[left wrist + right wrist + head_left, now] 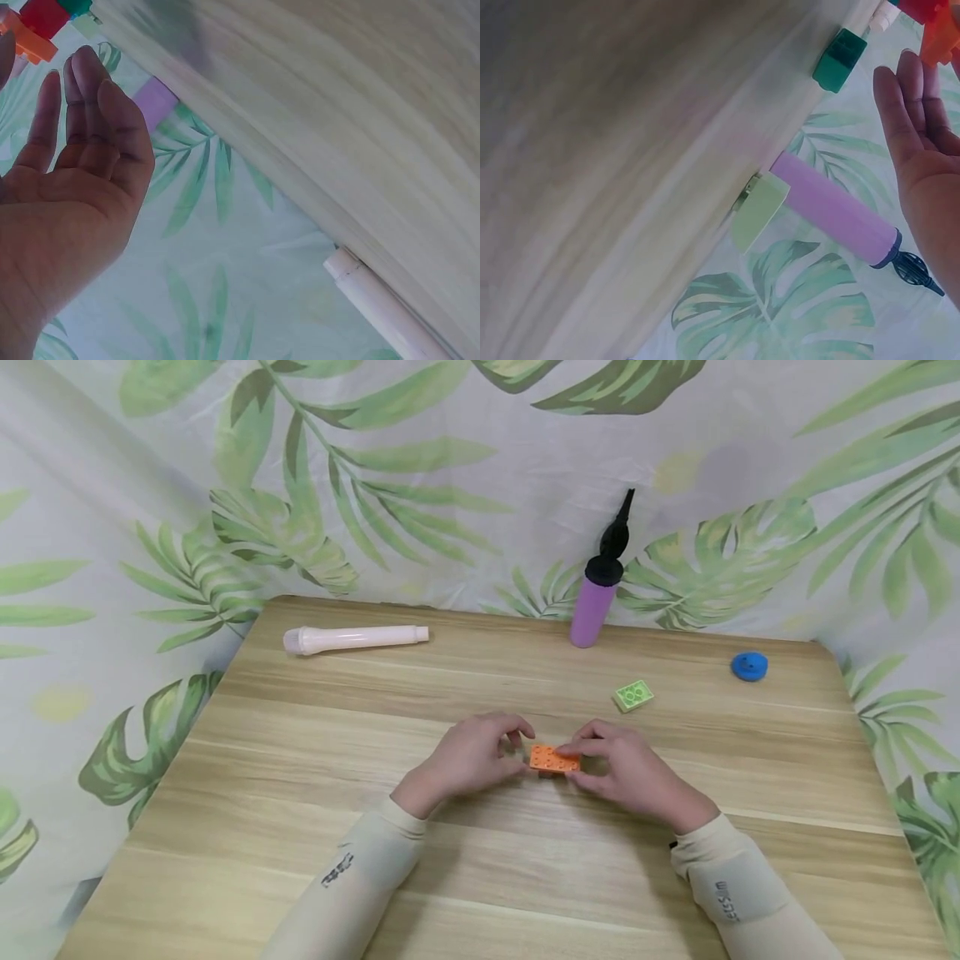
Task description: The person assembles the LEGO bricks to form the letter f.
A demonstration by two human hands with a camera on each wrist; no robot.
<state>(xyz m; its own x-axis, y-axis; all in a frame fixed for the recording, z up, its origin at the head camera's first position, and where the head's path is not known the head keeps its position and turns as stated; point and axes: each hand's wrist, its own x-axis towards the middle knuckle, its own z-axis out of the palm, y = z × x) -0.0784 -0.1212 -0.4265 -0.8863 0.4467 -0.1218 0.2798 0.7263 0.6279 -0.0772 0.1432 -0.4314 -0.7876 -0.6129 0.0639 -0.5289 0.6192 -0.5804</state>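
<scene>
An orange building block (553, 760) with studs on top lies between the two hands at the table's middle. My right hand (630, 768) pinches it by its right end, index finger on top and thumb at the near side. My left hand (472, 756) is at its left end, fingers loosely bent, thumb tip right at the block's edge. A red block (43, 16) sits against the orange one in the left wrist view, beside a green block (75, 6). In the right wrist view, a dark green block (840, 61) stands on the table. The head view mostly hides these lower blocks.
A light green block (633, 695) lies beyond the right hand. Farther back stands a purple pump (592, 606) with a black nozzle. A pale pink microphone-shaped stick (356, 638) lies back left, and a small blue piece (750, 666) back right. Leaf-patterned cloth (420, 485) hangs behind the table.
</scene>
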